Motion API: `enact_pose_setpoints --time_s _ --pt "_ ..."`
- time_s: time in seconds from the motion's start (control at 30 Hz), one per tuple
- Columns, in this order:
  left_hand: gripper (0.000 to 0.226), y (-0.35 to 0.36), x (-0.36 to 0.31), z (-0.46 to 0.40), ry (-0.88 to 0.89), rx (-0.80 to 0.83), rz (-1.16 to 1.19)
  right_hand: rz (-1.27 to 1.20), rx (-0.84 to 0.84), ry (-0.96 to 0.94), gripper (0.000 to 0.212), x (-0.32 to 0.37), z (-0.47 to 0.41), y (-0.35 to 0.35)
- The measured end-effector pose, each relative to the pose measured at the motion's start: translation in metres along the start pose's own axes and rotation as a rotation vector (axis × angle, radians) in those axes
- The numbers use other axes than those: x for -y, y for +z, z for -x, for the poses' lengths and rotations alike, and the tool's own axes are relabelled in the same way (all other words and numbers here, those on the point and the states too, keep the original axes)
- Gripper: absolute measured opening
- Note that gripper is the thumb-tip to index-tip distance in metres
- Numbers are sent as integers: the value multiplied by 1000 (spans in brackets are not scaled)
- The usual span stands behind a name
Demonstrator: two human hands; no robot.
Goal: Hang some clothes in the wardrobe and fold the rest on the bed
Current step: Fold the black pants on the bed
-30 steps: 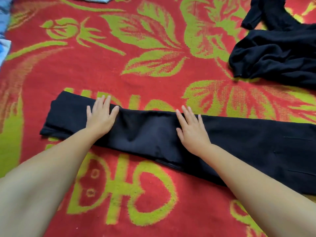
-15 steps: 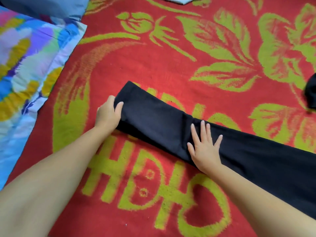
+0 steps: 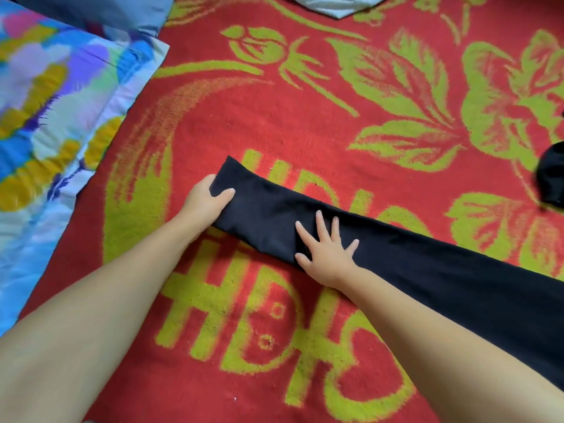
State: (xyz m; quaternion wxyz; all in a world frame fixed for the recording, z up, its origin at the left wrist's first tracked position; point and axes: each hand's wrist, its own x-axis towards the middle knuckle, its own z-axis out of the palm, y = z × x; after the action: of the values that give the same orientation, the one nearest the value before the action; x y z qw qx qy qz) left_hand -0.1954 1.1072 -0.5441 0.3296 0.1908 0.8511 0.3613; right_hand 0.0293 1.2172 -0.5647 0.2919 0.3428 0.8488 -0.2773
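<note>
A long black garment [image 3: 412,261], folded into a narrow strip, lies across the red and green blanket [image 3: 305,123] on the bed, running from centre to lower right. My left hand [image 3: 205,200] grips the strip's left end, thumb on top and fingers tucked under the edge. Flat on the strip, a little to the right, my right hand [image 3: 328,251] presses down with fingers spread. A second black garment [image 3: 552,181] shows only partly at the right edge.
A colourful patterned pillow [image 3: 52,123] lies at the left, with a blue-grey cushion [image 3: 100,12] behind it. A pale piece of cloth [image 3: 335,6] pokes in at the top edge.
My left hand slid from the top of the strip to its left end and took hold of it. My right hand shifted a little left along the strip. The view swung left.
</note>
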Motion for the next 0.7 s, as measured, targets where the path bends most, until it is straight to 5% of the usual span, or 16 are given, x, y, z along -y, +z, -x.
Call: enact_pose_setpoints --time_s 0.17,0.23,0.37,0.47,0.53,0.6,0.7 --pt "37 45 -66 72 270 165 -34 -1176 -57 12 57 9 41 -51" --pt "50 79 -90 105 377 292 -86 -1292 -131 -25 48 -2 63 -63" --pt "39 144 -110 154 444 549 -37 -984 -473 111 20 -56 96 -70" --pt "43 176 -101 166 584 385 -166 -829 -511 315 6 -121 117 -62" --pt "52 188 -86 153 654 175 -415 -701 -430 444 36 -153 122 -48" --pt "59 194 -63 135 540 202 -721 -336 -470 427 75 -168 120 -23" --pt "64 198 -29 116 362 367 -953 88 -370 194 76 -163 114 18"
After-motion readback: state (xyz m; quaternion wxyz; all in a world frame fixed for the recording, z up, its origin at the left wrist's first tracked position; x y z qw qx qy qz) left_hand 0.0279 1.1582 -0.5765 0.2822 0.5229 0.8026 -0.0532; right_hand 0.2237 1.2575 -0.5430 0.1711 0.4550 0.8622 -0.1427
